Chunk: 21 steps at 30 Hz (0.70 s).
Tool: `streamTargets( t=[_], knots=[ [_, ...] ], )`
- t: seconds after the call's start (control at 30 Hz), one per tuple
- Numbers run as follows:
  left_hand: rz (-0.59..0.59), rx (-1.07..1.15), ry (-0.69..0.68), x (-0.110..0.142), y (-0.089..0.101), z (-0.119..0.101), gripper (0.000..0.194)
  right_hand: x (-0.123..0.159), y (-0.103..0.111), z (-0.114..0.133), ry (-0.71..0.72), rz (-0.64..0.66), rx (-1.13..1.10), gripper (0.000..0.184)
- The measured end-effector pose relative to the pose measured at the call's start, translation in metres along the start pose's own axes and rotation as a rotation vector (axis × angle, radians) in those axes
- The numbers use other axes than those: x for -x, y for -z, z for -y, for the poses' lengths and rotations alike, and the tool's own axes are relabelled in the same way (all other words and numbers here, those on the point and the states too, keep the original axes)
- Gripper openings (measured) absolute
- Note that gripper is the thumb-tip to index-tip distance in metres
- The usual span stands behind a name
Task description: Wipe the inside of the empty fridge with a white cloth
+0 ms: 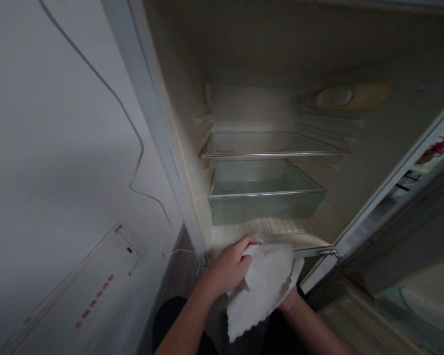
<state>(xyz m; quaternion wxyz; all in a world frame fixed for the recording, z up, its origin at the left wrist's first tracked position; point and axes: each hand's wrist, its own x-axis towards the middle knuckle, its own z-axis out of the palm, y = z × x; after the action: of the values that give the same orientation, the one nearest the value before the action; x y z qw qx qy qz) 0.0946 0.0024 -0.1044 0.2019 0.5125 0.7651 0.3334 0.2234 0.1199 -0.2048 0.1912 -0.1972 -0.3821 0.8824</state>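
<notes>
A white cloth (270,276) with a scalloped edge hangs between my two hands, in front of the open fridge. My left hand (235,264) is closed on its upper left part, thumb and fingers pinching the fabric. My right hand (289,300) is under the cloth's right side; its fingers are mostly hidden behind the fabric, and the cloth rests against it. Just beyond the cloth lies the ribbed, yellow-stained fridge floor (281,225).
Inside the fridge are a glass shelf (274,154) and a clear drawer (266,207) below it. A yellowed lamp cover (355,96) is on the right wall. The fridge door (403,231) stands open at right. A white cable (114,93) runs down the left wall.
</notes>
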Motion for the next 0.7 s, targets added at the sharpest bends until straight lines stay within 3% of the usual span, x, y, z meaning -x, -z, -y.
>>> streamTargets(
  t=[0.07, 0.2, 0.33, 0.43, 0.6, 0.7],
  knots=[
    [-0.024, 0.140, 0.020, -0.008, -0.001, 0.013, 0.046, -0.001, 0.008, -0.009, -0.064, 0.022, -0.063, 0.079],
    [-0.052, 0.299, 0.030, -0.015, -0.007, 0.027, 0.039, -0.004, 0.018, -0.023, -0.044, 0.017, -0.186, 0.082],
    [-0.136, 0.045, 0.074, -0.003, -0.006, 0.014, 0.029, -0.005, 0.022, -0.019, -0.074, -0.006, -0.221, 0.083],
    [-0.116, -0.181, 0.091, 0.004, -0.003, 0.005, 0.016, -0.006, 0.019, -0.012, -0.044, -0.012, -0.187, 0.084],
    [-0.129, -0.056, 0.127, -0.008, -0.009, 0.019, 0.024, -0.011, 0.020, -0.009, 0.083, -0.089, -0.141, 0.087],
    [-0.127, -0.013, 0.180, -0.017, -0.016, 0.034, 0.024, -0.014, 0.033, -0.012, 0.036, -0.162, -0.213, 0.084]
  ],
)
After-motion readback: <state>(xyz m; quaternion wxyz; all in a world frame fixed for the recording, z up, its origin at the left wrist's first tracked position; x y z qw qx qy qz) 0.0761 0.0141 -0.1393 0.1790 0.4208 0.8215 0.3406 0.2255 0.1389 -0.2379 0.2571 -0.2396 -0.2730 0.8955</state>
